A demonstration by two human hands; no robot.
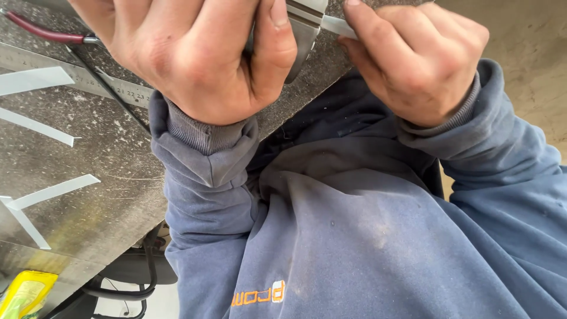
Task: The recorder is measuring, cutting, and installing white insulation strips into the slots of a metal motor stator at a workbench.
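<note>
Your left hand (201,56) is closed in a fist around a grey metal tool (304,32), the thumb lying down its near side; only the curved handle end shows past the thumb, running from the top edge of the view down toward you, so its long axis goes roughly away from your body. What kind of tool it is cannot be told, as the hand hides most of it. Your right hand (416,59) pinches a thin white strip (338,25) between thumb and forefinger, the grip clamped on the strip's right end. The strip lies nearly level, its long axis running left to right, and its free end points left, toward the tool, touching it just beside your left thumb. Both hands hang over the near edge of the speckled grey table (88,195). On the table to your left lie a steel ruler (77,77), red-handled pliers (44,32) at the far edge, and several more white strips (38,127) spread apart. A yellow packet (25,292) shows below the table edge.
</note>
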